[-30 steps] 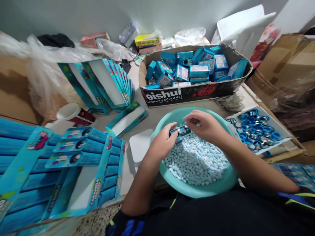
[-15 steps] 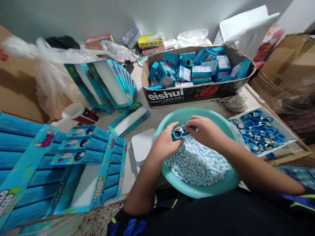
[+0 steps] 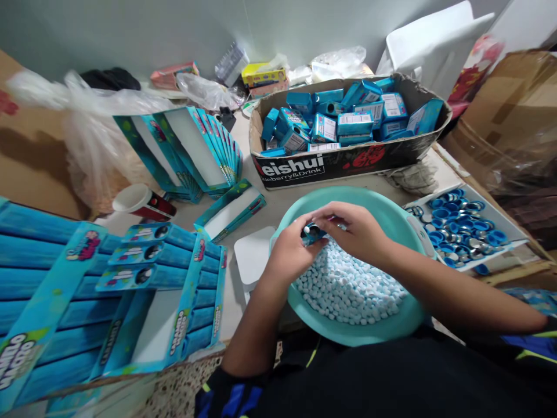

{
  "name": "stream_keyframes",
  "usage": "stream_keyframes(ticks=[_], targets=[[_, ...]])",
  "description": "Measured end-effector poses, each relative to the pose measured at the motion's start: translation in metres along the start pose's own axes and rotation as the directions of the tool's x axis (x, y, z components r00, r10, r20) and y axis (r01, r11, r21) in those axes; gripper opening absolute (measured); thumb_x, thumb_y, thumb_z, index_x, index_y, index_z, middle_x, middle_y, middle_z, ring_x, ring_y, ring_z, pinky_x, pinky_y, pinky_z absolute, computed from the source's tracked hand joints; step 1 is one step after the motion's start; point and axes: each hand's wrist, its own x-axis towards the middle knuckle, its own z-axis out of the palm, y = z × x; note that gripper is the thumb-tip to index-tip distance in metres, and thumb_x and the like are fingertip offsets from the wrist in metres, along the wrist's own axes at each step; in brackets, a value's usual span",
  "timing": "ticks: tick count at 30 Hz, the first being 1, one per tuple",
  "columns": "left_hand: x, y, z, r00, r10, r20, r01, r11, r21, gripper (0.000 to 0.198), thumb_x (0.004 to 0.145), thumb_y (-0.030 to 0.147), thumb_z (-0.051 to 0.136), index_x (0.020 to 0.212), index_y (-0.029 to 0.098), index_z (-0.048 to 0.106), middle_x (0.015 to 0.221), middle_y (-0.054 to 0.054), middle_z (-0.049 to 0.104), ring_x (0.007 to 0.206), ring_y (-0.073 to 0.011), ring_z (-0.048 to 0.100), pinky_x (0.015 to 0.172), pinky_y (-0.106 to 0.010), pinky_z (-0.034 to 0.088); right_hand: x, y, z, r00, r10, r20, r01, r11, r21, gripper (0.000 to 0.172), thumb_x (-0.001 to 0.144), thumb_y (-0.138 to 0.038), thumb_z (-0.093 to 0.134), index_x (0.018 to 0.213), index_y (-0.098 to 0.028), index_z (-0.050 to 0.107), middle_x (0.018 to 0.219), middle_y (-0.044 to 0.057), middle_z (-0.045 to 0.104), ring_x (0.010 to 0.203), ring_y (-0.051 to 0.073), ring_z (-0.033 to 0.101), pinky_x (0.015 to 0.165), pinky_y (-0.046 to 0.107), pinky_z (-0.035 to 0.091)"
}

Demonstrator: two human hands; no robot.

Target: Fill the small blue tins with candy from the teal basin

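The left hand (image 3: 289, 249) is clamped on a small blue container (image 3: 314, 234), held above the left part of the basin (image 3: 348, 335), over the pale pieces (image 3: 357, 296) inside it. The right hand (image 3: 361, 232) meets the left hand at the container, its fingers curled over the far end. Whether the right fingers grip the container or only rest on it cannot be told, as the hand hides the contact.

Relative to the frame one second earlier, the right hand has moved leftward and closed the gap to the left hand; more of the container is now covered. One white piece (image 3: 307, 230) shows at the container's exposed end.

Unchanged: the carton (image 3: 296, 171) of blue packs stands behind the basin; the tray (image 3: 500, 254) of blue caps (image 3: 465, 226) sits to its right; both rest on the surface (image 3: 275, 204).
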Motion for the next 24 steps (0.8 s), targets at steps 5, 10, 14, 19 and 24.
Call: stream_keyframes(ticks=[5, 10, 14, 19, 24], targets=[[0.000, 0.000, 0.000, 0.997, 0.001, -0.072, -0.003, 1.000, -0.029, 0.062, 0.081, 0.020, 0.077, 0.140, 0.026, 0.063, 0.146, -0.009, 0.067, 0.135, -0.0319, 0.064, 0.119, -0.051, 0.050, 0.001, -0.002, -0.009, 0.986, -0.164, -0.024, 0.162, 0.984, -0.072, 0.021, 0.105, -0.024, 0.056, 0.114, -0.024, 0.075, 0.109, 0.009, 0.076, 0.103, 0.022, 0.071, 0.092, 0.039, 0.058], [-0.002, 0.007, -0.003, 0.999, 0.018, -0.043, -0.020, 0.999, -0.043, 0.060, 0.079, 0.009, 0.063, 0.137, 0.022, 0.066, 0.147, -0.009, 0.067, 0.140, -0.0327, 0.060, 0.122, -0.049, 0.048, -0.007, -0.010, 0.001, 0.942, -0.217, 0.256, 0.289, 0.912, -0.292, 0.032, 0.104, -0.019, 0.051, 0.118, -0.029, 0.078, 0.138, 0.009, 0.068, 0.128, 0.029, 0.061, 0.107, 0.052, 0.049], [0.000, 0.003, -0.002, 0.994, -0.023, -0.105, -0.002, 0.973, -0.231, 0.068, 0.077, 0.017, 0.071, 0.144, 0.017, 0.061, 0.151, -0.014, 0.063, 0.142, -0.0332, 0.060, 0.120, -0.049, 0.050, -0.009, -0.016, 0.002, 0.950, -0.212, 0.229, 0.282, 0.895, -0.345, 0.031, 0.105, -0.020, 0.051, 0.117, -0.028, 0.078, 0.136, 0.009, 0.070, 0.128, 0.029, 0.061, 0.109, 0.052, 0.046], [0.002, -0.001, 0.001, 0.982, -0.052, -0.179, 0.001, 0.962, -0.273, 0.078, 0.075, 0.030, 0.085, 0.147, 0.016, 0.058, 0.149, -0.018, 0.064, 0.140, -0.0352, 0.061, 0.117, -0.048, 0.053, -0.003, -0.014, -0.008, 0.974, -0.183, 0.136, 0.215, 0.936, -0.280, 0.033, 0.107, -0.023, 0.049, 0.129, -0.028, 0.072, 0.139, 0.011, 0.066, 0.132, 0.028, 0.059, 0.112, 0.051, 0.046], [0.000, 0.008, 0.001, 0.945, -0.084, -0.317, -0.018, 0.952, -0.306, 0.076, 0.076, 0.033, 0.087, 0.144, 0.016, 0.060, 0.145, -0.018, 0.067, 0.131, -0.0334, 0.068, 0.114, -0.049, 0.056, 0.001, 0.009, -0.018, 0.996, 0.091, -0.004, -0.085, 0.918, -0.388, 0.035, 0.105, -0.020, 0.047, 0.135, -0.019, 0.066, 0.135, 0.018, 0.065, 0.127, 0.031, 0.061, 0.108, 0.050, 0.050]])
